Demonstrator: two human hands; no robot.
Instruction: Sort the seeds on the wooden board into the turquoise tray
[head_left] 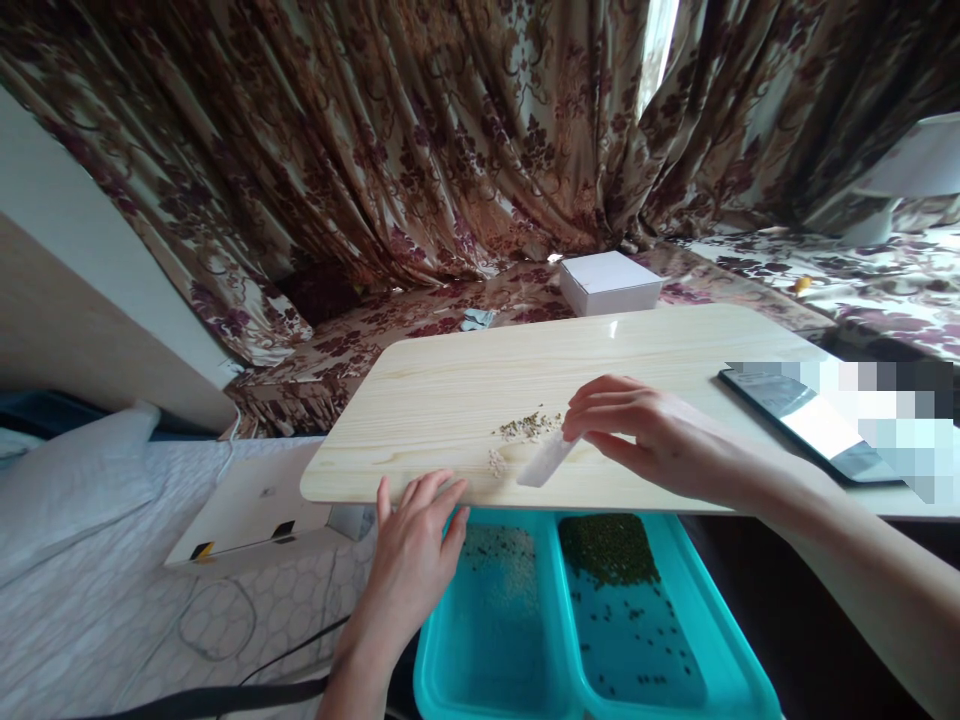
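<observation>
My right hand (645,425) pinches a thin translucent strip (544,466), tilted down to the wooden tabletop (420,390). Just left of the strip lies a small heap of mixed green and pale grains (529,427), with a smaller cluster of pale grains (496,463) nearer the edge. My left hand (421,530) rests its fingertips at the near table edge, fingers apart and holding nothing. Below the edge is a two-compartment turquoise tray (556,625). Its left compartment has scattered pale and some dark grains (514,560); dark green grains (611,547) are piled in the right one.
A dark-framed tablet-like device (795,415) lies on the table's right side, partly pixelated. Behind the table sits a white box (611,283) before patterned curtains (450,150). To the left are a pale carton (255,500), a pillow (82,480) and cables on a quilted bed.
</observation>
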